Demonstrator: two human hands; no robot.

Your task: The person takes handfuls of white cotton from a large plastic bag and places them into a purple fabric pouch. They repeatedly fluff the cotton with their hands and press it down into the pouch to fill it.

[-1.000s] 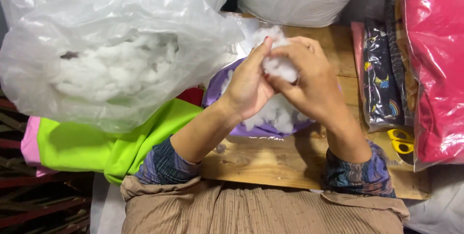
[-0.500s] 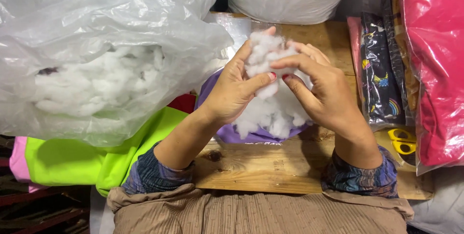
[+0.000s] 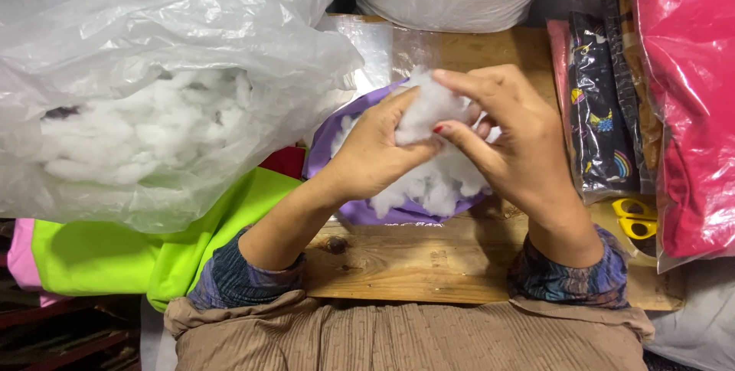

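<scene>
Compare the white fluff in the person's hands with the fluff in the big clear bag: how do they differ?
The fluff in the hands is a small tuft, pinched between the left hand and right hand above a purple fabric piece. The fluff in the clear bag is a far larger heap, untouched and seen through clear plastic. Both are white, soft-looking stuffing.
</scene>
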